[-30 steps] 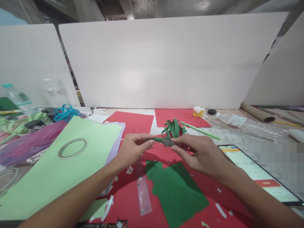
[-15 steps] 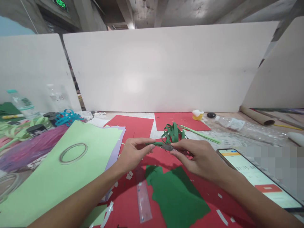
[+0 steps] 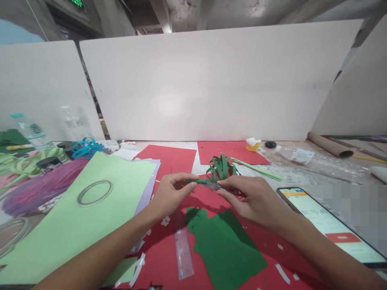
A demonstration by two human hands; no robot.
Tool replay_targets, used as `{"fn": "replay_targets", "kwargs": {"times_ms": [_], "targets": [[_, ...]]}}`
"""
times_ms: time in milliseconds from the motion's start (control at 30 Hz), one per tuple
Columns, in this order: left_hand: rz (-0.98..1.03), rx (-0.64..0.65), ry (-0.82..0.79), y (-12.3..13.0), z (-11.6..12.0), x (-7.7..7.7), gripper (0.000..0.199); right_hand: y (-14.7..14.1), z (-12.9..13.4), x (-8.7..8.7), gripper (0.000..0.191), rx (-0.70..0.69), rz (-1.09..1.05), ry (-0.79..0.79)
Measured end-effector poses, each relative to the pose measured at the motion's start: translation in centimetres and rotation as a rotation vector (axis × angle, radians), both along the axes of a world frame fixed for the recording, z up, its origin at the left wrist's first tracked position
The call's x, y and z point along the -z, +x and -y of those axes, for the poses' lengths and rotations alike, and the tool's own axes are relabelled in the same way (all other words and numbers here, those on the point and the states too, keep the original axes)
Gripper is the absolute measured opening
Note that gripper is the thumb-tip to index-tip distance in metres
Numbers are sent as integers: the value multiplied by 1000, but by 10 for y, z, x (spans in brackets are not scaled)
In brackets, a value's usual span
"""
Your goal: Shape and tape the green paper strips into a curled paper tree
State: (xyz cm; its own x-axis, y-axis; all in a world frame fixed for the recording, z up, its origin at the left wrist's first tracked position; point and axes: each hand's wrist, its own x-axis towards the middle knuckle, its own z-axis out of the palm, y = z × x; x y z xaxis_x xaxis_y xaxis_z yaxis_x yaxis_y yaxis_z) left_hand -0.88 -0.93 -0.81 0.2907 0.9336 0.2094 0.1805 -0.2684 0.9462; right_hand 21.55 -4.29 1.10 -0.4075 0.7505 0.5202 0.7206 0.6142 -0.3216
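From my remote seat I see the left hand [image 3: 172,193] pinching a thin green roll [image 3: 198,181] between thumb and fingers, seemingly to steady it. The right hand [image 3: 256,195] pinches a grey metal tool [image 3: 213,185], kind unclear, whose tip appears to meet the roll. I have both 2 hands above the red sheet [image 3: 157,241]; green paper [image 3: 226,249] and a clear ruler [image 3: 183,253] lie below, probably for easy reach.

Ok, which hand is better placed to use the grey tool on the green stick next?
Probably the right hand: it grips the grey tool, its tip at the green stick. The left hand pinches the stick, so it seems better for steadying.
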Motion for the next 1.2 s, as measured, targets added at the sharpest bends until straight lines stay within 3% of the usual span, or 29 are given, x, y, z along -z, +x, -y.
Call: {"fn": "replay_targets", "kwargs": {"times_ms": [400,1200], "targets": [[3,-49,-6,-1,1,-5,24,-2,3,-3,17,-3,6,2],[-30,24,13,-3,0,-8,29,3,1,-2,13,-29,14,104]]}}
